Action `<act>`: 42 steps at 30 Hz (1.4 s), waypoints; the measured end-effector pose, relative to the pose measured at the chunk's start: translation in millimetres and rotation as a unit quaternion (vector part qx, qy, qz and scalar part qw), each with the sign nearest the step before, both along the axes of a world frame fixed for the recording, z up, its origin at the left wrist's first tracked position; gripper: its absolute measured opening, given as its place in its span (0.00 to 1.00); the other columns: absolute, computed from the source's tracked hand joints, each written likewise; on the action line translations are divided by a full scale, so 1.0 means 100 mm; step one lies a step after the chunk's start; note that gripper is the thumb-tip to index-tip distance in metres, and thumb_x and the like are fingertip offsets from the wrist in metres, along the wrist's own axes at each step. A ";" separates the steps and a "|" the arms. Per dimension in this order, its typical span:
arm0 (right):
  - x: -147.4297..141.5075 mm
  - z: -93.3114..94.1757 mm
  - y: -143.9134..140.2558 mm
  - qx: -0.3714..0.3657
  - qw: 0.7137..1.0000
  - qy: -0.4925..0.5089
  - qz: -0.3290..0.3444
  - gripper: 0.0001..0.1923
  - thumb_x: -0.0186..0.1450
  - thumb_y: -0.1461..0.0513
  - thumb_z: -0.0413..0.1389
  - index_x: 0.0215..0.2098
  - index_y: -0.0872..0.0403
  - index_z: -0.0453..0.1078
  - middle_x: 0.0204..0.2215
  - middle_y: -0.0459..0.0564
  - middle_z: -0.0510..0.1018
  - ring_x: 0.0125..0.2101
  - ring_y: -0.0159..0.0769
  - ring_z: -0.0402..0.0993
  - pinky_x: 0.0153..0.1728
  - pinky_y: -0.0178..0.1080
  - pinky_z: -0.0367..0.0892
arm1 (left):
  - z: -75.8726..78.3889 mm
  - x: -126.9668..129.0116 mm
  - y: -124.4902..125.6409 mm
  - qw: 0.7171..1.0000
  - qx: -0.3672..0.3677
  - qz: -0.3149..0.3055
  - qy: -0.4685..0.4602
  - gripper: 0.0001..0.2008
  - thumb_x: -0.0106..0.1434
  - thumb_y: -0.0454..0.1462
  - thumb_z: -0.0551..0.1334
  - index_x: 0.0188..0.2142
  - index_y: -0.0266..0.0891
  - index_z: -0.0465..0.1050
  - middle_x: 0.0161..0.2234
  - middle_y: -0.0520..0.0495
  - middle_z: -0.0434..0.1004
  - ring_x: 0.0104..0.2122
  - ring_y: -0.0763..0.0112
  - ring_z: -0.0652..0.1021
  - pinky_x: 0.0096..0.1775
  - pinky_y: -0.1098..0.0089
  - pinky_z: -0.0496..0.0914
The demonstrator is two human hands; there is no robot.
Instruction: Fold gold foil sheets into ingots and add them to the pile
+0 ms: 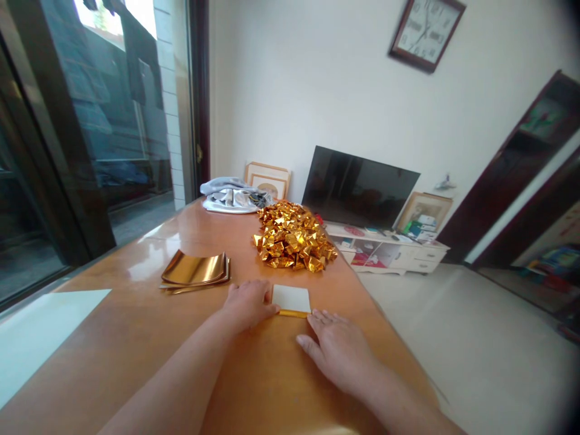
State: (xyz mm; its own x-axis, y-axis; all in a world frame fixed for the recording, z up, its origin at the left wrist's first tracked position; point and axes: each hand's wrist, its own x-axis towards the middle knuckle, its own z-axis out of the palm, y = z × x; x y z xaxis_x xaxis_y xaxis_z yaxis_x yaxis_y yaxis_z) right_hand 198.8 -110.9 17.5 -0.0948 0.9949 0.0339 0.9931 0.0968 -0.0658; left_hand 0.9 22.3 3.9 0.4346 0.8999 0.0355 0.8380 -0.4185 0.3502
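On a glossy brown wooden table [258,380]: heap of folded shiny gold-foil pieces [294,237]; high up behind, square brown-framed wall clock [426,34], numerals 5 and 6 legible. Nearer, curled stack of gold-foil sheets [196,270] at left. Left hand [248,304] half-curled, grip unclear, and right hand [343,345] open, palm down, both touch a white-faced, gold-edged square sheet [291,299] between them.

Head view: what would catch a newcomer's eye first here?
Most likely the heap of shiny, crumpled-looking gold pieces, toward the far right side of the wooden table. Next, perhaps, the small whitish sheet with a gold strip along its near edge, lying between the left hand and the right hand. The curved stack of gold sheets gleams to the left, beyond the left hand.
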 end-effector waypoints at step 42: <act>0.16 -0.24 0.90 0.078 0.973 0.215 0.024 0.24 0.63 0.58 0.57 0.57 0.50 0.71 0.50 0.53 0.79 0.50 0.46 0.74 0.51 0.42 0.64 | -0.04 0.05 -0.02 0.997 0.020 -0.017 -0.070 0.07 0.54 0.39 0.64 0.33 0.42 0.72 0.33 0.51 0.78 0.39 0.61 0.74 0.38 0.66 0.55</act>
State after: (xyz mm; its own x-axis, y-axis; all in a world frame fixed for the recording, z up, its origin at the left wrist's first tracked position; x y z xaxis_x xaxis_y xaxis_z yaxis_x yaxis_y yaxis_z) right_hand 214.7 -21.2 -6.8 -0.0843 0.9692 0.2315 0.8714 0.1844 -0.4546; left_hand 6.2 20.4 0.1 0.4535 0.8813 0.1330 0.7669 -0.4619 0.4455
